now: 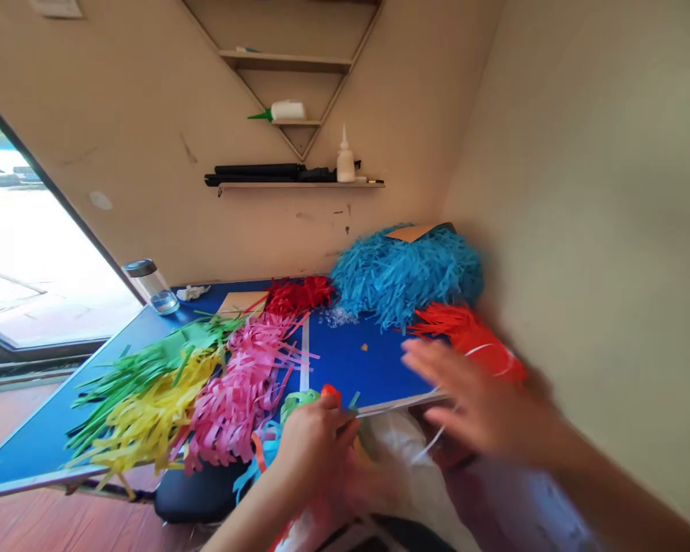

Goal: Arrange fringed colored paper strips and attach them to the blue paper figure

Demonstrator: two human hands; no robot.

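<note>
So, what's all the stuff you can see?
Opening: 1, bright, far left
Shelf units: 2, tan, back wall
Nozzle bottles: 2, white, on shelves
Black object: 1, black, lower shelf
Table: 1, blue, centre
Lidded bottle: 1, clear, table's back left
Crumpled wad: 1, white, beside it
Brown sheets: 2, brown, towards the back
Clear bits: many, colourless, mid-table
Blue fringe: 1, blue, back right
Red fringes: 2, red, back and right
Pink fringe: 1, pink, left
Yellow fringe: 1, yellow, left
Green fringe: 1, green, left
Padded thing: 1, black, below table
Coloured strips: several, mixed, front centre
Left hand: 1, front centre, holding strips
Right hand: 1, blurred, open, right
</note>
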